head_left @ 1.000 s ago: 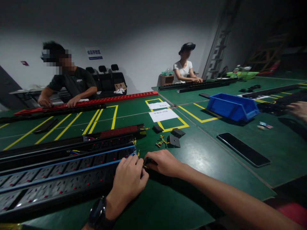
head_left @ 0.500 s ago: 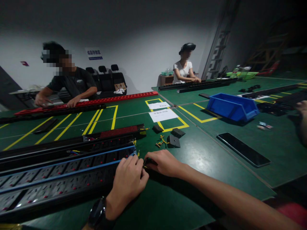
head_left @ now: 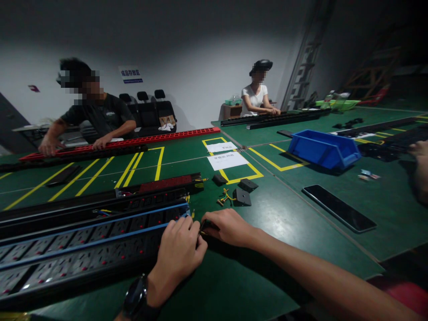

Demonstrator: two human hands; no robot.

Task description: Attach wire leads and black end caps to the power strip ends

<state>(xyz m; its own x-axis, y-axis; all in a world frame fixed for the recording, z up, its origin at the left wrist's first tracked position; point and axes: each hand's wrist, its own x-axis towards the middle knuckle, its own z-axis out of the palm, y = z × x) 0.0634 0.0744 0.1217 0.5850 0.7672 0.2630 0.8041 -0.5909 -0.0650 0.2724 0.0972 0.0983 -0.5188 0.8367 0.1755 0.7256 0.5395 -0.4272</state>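
My left hand point(head_left: 180, 247), wearing a dark watch point(head_left: 135, 294), is closed at the right end of the nearest black power strip point(head_left: 87, 263), its fingers curled over that end. Right beside it, my right hand point(head_left: 227, 226) pinches a small dark piece point(head_left: 210, 223) that looks like an end cap, mostly hidden by the fingers. A bit of yellow wire point(head_left: 203, 232) shows between the two hands. Beyond them lie several black end caps point(head_left: 243, 197) and a small heap of short yellow-green wires point(head_left: 226, 196). More strips with red-dotted sockets and blue edging point(head_left: 133, 220) lie to the left.
A phone point(head_left: 339, 208) and a blue bin point(head_left: 324, 149) stand to the right. White paper sheets point(head_left: 228, 161) lie among yellow tape lines. Across the table, one person works at a red rail point(head_left: 160, 137), another at black rails point(head_left: 284, 118). A person's hand point(head_left: 420, 154) shows at the right edge.
Both my hands keep nearly the same place and grip. The person across on the left has moved one hand further left along the red rail.
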